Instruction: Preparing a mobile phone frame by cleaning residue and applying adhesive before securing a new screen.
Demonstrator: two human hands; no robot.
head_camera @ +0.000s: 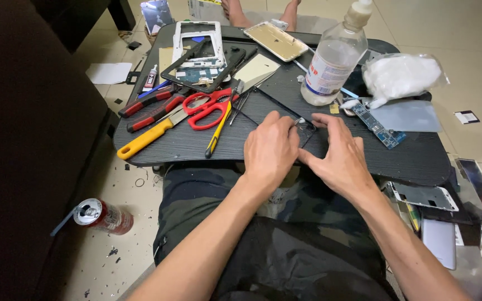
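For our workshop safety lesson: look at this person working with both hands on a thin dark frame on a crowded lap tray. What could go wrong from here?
1. The thin dark frame, pinched between the left hand and right hand, might bend or crack.
2. The plastic bottle stands close behind the hands; a bump could tip it toward the blue circuit board.
3. The red scissors lie open near the left hand, so reaching sideways could mean a cut.

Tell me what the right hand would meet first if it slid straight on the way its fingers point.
Probably the left hand: the right hand points up-left, fingertips almost touching it over a thin black frame.
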